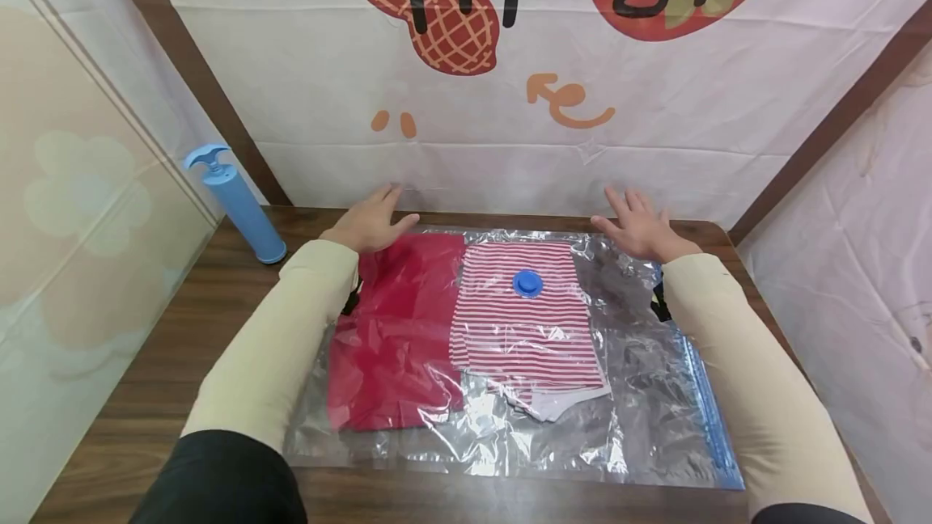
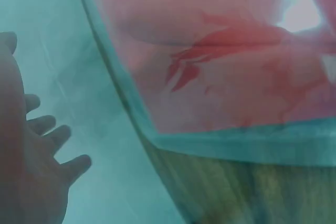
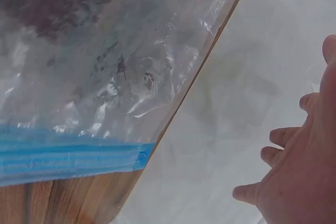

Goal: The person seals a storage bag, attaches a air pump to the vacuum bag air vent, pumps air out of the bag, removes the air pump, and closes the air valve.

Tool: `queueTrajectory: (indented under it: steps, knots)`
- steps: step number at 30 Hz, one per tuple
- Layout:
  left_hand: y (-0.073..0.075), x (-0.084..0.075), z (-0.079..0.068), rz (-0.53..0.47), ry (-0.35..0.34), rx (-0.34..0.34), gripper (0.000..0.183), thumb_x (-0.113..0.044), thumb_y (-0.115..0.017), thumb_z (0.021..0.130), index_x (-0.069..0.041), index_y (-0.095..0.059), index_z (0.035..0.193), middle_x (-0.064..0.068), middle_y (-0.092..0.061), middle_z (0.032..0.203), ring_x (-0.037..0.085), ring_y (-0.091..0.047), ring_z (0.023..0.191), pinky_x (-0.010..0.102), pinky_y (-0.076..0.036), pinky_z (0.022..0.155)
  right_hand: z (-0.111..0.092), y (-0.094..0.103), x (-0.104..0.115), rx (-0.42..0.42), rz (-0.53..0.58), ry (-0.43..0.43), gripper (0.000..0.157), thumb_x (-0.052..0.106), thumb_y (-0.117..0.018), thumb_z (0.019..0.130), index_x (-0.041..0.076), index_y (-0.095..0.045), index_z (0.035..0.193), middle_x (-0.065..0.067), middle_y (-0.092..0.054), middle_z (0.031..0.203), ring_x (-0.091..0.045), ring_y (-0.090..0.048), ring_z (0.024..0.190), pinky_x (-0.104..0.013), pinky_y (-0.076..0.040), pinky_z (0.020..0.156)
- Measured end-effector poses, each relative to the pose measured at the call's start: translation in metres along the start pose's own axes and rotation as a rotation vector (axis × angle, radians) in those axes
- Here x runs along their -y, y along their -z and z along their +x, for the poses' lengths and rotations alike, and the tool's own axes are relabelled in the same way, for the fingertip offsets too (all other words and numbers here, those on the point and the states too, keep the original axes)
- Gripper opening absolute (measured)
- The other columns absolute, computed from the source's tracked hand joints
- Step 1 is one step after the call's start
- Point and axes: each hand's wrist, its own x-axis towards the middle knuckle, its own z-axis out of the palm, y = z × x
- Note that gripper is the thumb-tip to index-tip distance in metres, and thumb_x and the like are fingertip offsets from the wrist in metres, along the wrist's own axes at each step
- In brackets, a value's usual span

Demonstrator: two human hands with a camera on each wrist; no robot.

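A clear plastic storage bag (image 1: 641, 427) lies flat on the table, with a blue round valve (image 1: 527, 283) on top and a blue zip strip (image 1: 706, 411) along its right side. Inside it, a folded red cloth (image 1: 408, 362) sits left of a red-and-white striped garment (image 1: 517, 322). My left hand (image 1: 371, 221), fingers spread, is at the bag's far left corner and holds nothing. At the far right corner, my right hand (image 1: 641, 225) is likewise spread with nothing in it. Both wrist views show the fingers extended beyond the table's edge.
A blue hand pump (image 1: 243, 209) stands upright at the back left of the wooden table (image 1: 160, 395). Directly behind the table hangs a printed white cloth (image 1: 480, 176), and more cloth walls (image 1: 845, 241) rise at both sides.
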Motion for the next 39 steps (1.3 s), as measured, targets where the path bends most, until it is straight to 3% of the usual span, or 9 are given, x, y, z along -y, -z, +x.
queueTrajectory:
  steps: [7, 13, 20, 28, 33, 39]
  knots:
    - [0.005, -0.009, -0.012, 0.014, -0.052, -0.007, 0.081, -0.054, -0.044, 0.104, -0.001, -0.019, 0.161, 0.022, -0.021, 0.165, 0.039, -0.022, 0.151, 0.056, -0.025, 0.12, -0.016, -0.004, -0.005, -0.021, 0.009, 0.062, 0.085, 0.064, -0.03, 0.104, 0.009, -0.004, 0.164, -0.031, -0.009, 0.165, -0.05, -0.006, 0.151, -0.075, -0.002, 0.115]
    - [0.005, -0.022, -0.027, 0.056, -0.129, 0.01, 0.08, -0.048, -0.053, 0.102, -0.003, -0.024, 0.161, 0.021, -0.027, 0.163, 0.04, -0.027, 0.149, 0.057, -0.031, 0.117, -0.034, 0.0, -0.005, -0.038, 0.039, 0.067, 0.083, 0.054, -0.036, 0.108, 0.001, -0.001, 0.162, -0.031, -0.01, 0.165, -0.051, -0.013, 0.15, -0.07, -0.013, 0.116]
    - [0.003, -0.053, -0.039, 0.085, -0.196, 0.056, 0.082, -0.051, -0.057, 0.1, -0.008, -0.025, 0.162, 0.018, -0.028, 0.164, 0.039, -0.029, 0.149, 0.058, -0.034, 0.115, -0.054, 0.001, -0.012, -0.023, 0.082, 0.087, 0.086, 0.051, -0.038, 0.108, 0.0, 0.007, 0.161, -0.034, -0.008, 0.164, -0.054, -0.016, 0.148, -0.069, -0.019, 0.116]
    - [-0.016, -0.087, -0.048, 0.123, -0.358, 0.062, 0.078, -0.049, -0.059, 0.1, -0.011, -0.029, 0.161, 0.016, -0.034, 0.162, 0.034, -0.034, 0.149, 0.056, -0.035, 0.115, -0.082, -0.001, -0.022, -0.004, 0.095, 0.022, 0.088, 0.054, -0.034, 0.108, -0.013, -0.005, 0.157, -0.042, -0.019, 0.156, -0.057, -0.029, 0.14, -0.071, -0.029, 0.11]
    - [-0.032, -0.107, -0.054, 0.093, -0.365, 0.094, 0.08, -0.049, -0.058, 0.1, -0.009, -0.027, 0.161, 0.017, -0.031, 0.163, 0.033, -0.029, 0.151, 0.055, -0.035, 0.116, -0.102, -0.002, -0.034, 0.013, 0.121, -0.041, 0.084, 0.053, -0.033, 0.109, -0.02, -0.021, 0.149, -0.045, -0.041, 0.14, -0.056, -0.05, 0.123, -0.068, -0.045, 0.095]
    - [-0.056, -0.123, -0.064, 0.033, -0.358, 0.151, 0.077, -0.048, -0.055, 0.102, -0.006, -0.028, 0.16, 0.018, -0.031, 0.163, 0.034, -0.029, 0.151, 0.055, -0.034, 0.116, -0.115, -0.011, -0.056, 0.116, 0.142, -0.136, 0.084, 0.055, -0.031, 0.108, -0.025, -0.034, 0.134, -0.042, -0.055, 0.115, -0.044, -0.06, 0.093, -0.054, -0.051, 0.076]
